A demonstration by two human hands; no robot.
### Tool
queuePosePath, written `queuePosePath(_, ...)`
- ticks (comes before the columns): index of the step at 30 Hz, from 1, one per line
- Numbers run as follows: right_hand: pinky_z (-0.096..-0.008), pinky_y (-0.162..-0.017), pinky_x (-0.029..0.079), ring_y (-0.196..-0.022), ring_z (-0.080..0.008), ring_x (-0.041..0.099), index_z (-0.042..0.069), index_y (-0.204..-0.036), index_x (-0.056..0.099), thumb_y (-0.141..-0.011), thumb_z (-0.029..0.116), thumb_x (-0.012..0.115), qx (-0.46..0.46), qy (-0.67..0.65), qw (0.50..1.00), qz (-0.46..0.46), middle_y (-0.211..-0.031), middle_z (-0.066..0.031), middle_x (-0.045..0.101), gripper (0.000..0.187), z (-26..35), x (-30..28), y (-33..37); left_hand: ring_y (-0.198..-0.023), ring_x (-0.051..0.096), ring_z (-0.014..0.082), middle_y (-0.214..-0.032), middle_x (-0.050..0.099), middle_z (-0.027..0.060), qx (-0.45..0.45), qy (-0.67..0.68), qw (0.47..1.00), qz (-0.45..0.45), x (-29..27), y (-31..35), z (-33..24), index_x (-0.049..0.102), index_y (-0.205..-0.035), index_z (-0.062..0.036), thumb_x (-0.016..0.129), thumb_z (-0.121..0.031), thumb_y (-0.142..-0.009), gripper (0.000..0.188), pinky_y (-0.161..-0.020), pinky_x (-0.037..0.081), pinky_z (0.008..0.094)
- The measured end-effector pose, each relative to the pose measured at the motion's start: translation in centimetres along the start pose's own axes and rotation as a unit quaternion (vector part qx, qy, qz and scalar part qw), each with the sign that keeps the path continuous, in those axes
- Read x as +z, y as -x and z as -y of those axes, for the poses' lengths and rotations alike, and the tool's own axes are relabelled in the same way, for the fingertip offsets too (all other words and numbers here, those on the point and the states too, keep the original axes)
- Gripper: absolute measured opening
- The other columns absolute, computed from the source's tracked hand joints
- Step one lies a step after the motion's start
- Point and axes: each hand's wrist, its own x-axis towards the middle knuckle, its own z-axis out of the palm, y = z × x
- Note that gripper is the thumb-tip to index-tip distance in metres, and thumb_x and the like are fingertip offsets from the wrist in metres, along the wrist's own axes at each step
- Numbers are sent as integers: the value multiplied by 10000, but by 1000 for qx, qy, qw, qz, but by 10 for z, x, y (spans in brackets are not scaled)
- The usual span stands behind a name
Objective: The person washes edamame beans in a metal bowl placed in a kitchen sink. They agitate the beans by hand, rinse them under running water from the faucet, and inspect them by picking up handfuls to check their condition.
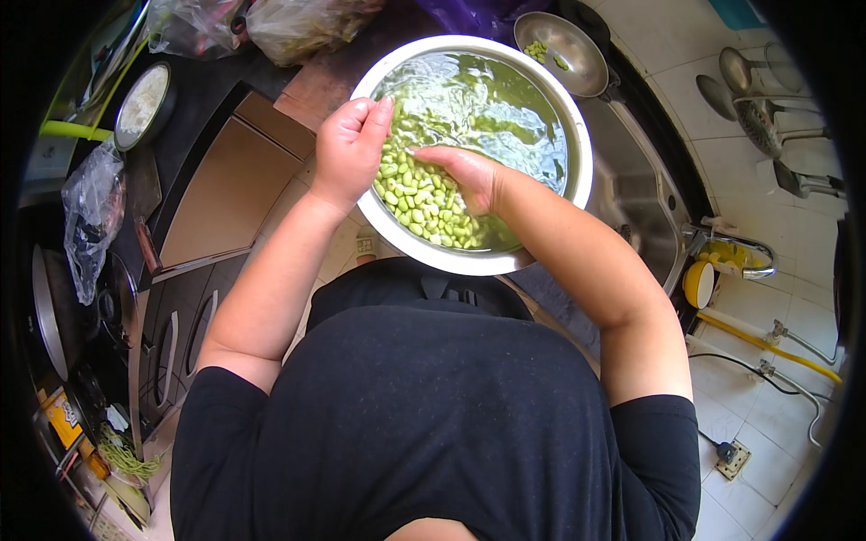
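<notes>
A wide metal basin (585, 171) full of water is held in front of me. Many shelled green beans (424, 209) are heaped under the water toward its near left side. My left hand (350, 149) is closed on the basin's left rim, its thumb pointing up along the inner edge. In the water, my right hand (469, 176) reaches in over the right rim and lies against the beans. Its thumb is stretched out to the left, apart from the palm; the other fingers are mostly hidden under water and beans.
Beyond the basin stands a metal pan (577, 68) with a few green beans. To the right are a steel sink (636, 171), a faucet (762, 257) and hanging ladles (735, 72). A bowl of white grains (142, 104), a cleaver (144, 194) and plastic bags (95, 212) lie left.
</notes>
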Motion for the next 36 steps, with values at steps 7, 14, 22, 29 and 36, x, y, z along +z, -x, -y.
queuePosePath(7,-359,-804,482,-897,-203,604,41,-1071,552,-833,299,529,-1,-9,1000,29,-1033,-92,607,352,2,1,4,-606,367,31,-648,440,-50,-4,-17,1000,12,-3,1,0,459,-672,-77,458,-209,-911,273,-572,311,174)
queuePosePath(14,-433,-666,509,-842,-222,610,75,-998,595,-853,346,479,23,-7,993,114,-977,-88,623,329,4,-11,7,-603,372,31,-655,444,-51,-39,-13,998,52,-3,-4,-10,579,-885,-34,456,-188,-913,199,-561,323,179)
queuePosePath(22,-506,-717,513,-885,-253,599,71,-1025,547,-870,336,434,-115,-75,990,18,-957,-108,602,327,5,-16,33,-649,526,135,-716,549,36,84,-217,947,220,7,9,-30,636,-924,-49,601,-74,-775,155,-574,417,245)
queuePosePath(29,-470,-817,473,-947,-248,570,59,-1140,512,-869,316,436,-216,-78,972,-41,-1055,-126,567,381,8,-29,49,-560,482,119,-660,522,34,38,-233,952,194,20,13,-27,642,-816,-46,638,-121,-749,101,-515,390,246)
queuePosePath(36,-389,-859,395,-1031,-196,502,110,-1182,519,-853,333,476,-276,214,904,-247,-1157,-76,523,399,15,-41,74,-667,483,55,-758,574,15,29,-103,993,41,15,13,-10,628,-824,-1,636,-73,-778,85,-614,404,192)
